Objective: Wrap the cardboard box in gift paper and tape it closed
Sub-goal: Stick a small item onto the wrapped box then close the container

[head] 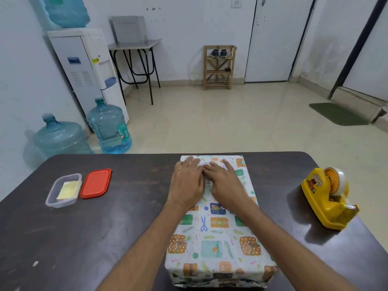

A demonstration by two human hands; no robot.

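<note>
The box [216, 234] lies lengthwise in the middle of the dark table, covered in white gift paper printed with parcels and scissors. My left hand [188, 182] and my right hand [225, 182] both rest flat on the far part of its top, side by side, fingertips touching near the middle. The fingers press down on the paper and hold nothing. At the near end the paper is folded under in loose flaps. A yellow tape dispenser [328, 198] with a roll of clear tape stands to the right of the box.
A clear plastic container [64, 190] with yellow notes inside sits on the left of the table [84, 238], its red lid [96, 182] beside it. Beyond the table are water jugs, a dispenser, a small desk and a wooden shoe rack.
</note>
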